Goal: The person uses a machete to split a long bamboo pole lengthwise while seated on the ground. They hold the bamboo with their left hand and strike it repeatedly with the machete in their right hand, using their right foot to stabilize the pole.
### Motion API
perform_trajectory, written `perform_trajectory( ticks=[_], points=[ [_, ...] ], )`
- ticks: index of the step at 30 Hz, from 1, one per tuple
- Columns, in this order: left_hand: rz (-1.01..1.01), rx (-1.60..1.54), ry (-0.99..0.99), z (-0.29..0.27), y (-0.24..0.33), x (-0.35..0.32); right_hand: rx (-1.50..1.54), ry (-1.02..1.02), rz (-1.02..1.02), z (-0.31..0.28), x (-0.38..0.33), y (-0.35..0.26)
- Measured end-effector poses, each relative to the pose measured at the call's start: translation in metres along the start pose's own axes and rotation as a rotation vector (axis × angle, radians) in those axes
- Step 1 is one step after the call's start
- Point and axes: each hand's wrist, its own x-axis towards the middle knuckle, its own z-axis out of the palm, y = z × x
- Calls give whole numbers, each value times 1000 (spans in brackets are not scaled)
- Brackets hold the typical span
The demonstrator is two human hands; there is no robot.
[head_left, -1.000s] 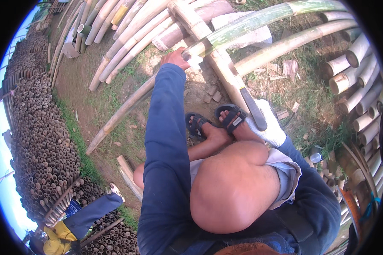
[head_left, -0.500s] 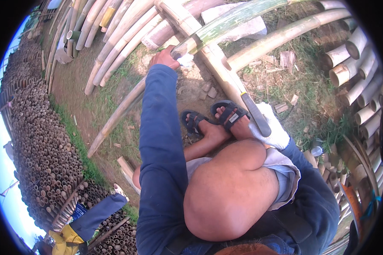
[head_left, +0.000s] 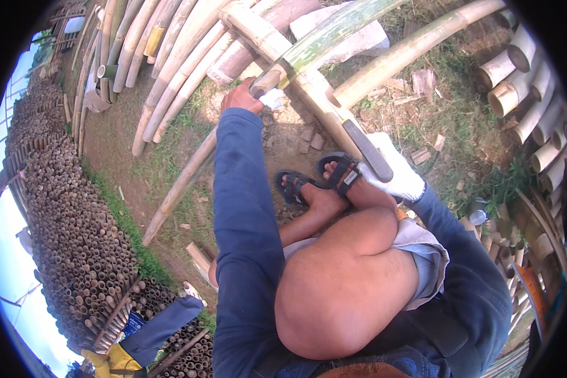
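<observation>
My left hand, bare below a dark blue sleeve, is closed on the near end of a greenish bamboo pole. Something small and white shows just beside it; I cannot make out what it is. That pole lies across a pale bamboo pole that runs diagonally in front of me. My right hand, in a white knitted glove, is closed around a long dark grey handle with a yellow end. Whatever blade or head extends beyond the yellow end cannot be told apart from the pale pole.
Several bamboo poles lie at the upper left, and cut bamboo ends stick out at the right. Another pole reaches to the upper right. A large bamboo stack fills the left. My sandalled feet are below the pale pole.
The whole view has shifted slightly. My right hand and the grey handle sit a little higher and further left; my left hand stays on the pole's end.
</observation>
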Motion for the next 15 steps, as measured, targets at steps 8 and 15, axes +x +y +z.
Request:
perform_trajectory(
  ticks=[8, 15],
  points=[
    [-6, 50, -64, -15, 25, 1, 296, 104, 110, 27, 36, 3],
    [-56, 41, -36, -13, 23, -8, -43, 56, 71, 12, -18, -9]
  ],
)
